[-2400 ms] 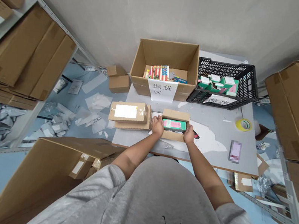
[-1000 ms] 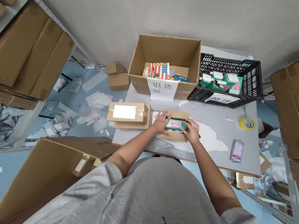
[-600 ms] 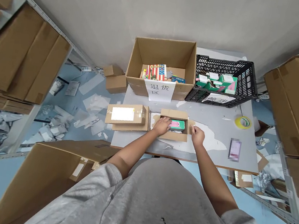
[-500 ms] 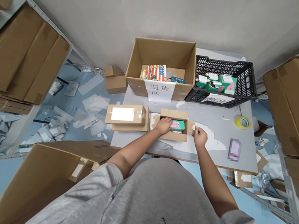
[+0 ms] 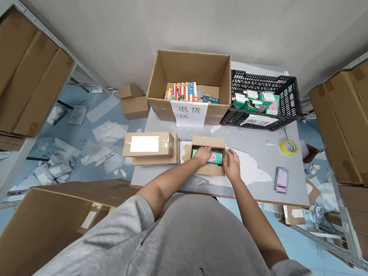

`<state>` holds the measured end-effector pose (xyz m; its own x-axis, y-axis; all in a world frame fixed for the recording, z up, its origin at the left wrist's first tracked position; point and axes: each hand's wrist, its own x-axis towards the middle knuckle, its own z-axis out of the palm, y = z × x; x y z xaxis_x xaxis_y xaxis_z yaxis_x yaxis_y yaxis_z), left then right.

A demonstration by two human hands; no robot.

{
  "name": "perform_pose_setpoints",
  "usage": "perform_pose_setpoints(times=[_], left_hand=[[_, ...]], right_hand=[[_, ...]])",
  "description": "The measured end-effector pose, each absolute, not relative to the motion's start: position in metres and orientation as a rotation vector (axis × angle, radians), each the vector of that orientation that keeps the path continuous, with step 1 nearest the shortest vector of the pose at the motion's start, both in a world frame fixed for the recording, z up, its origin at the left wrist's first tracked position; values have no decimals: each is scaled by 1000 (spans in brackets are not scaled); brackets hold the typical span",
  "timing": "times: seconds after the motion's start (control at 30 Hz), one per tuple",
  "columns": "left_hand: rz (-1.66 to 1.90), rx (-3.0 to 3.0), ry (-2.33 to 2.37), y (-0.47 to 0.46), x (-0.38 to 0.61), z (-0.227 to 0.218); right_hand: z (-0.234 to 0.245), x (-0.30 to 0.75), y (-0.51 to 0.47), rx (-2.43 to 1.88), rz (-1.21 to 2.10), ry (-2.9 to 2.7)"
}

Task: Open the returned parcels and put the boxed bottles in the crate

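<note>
Watching through the head camera, I judged that everything hung on how the green carton (image 5: 217,158) lay between the two hands. It sat inside the small cardboard box (image 5: 212,171) on the worktop (image 5: 247,139), its long axis running left to right, in line with the box's length and roughly parallel to the worktop's near edge.

My left hand (image 5: 203,155) was the nearer: it was draped across the carton, the fingers bent over it, so that a green end showed to their left and a longer pink-and-green stretch ran out to their right. Whether it gripped or only pressed, I could not tell.

My right hand (image 5: 233,166) was at the right end of the box, fingers curled about its end wall or flap, with the carton away to its left. I could not make out whether those fingers pinched the cardboard or merely rested against it.

The box's far and near flaps stood folded outward, which to my eye left the carton reachable from above. A labelled parcel (image 5: 165,149) was to the left of the box.
</note>
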<state>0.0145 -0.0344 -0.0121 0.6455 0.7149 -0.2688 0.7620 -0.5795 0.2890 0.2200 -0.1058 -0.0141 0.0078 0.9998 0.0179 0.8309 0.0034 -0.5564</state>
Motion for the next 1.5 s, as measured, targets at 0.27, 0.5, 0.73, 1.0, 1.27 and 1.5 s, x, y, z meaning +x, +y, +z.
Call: perform_pose_setpoints(times=[0.27,0.5,0.73,1.0,1.27,1.5], left_hand=[[44,2333,1286,-40,-24,17],[577,1832,1426,-58,-40,40],[929,1556,1460,-66,-11,55],[881,1561,1369,-62,5,73],[926,1304,1310,-77,42,73],[876,1611,1744,-91,53,93]], right_hand=[[-9,224,-109,-1856,585,-1724],[23,195,-100,-1627,805,-1594],[58,134,-82,-1335,1076,-1274],[68,156,-72,-1305,1143,-1186],[64,193,-62,-1269,1208,-1128],[70,202,-57,-1211,1347,-1088]])
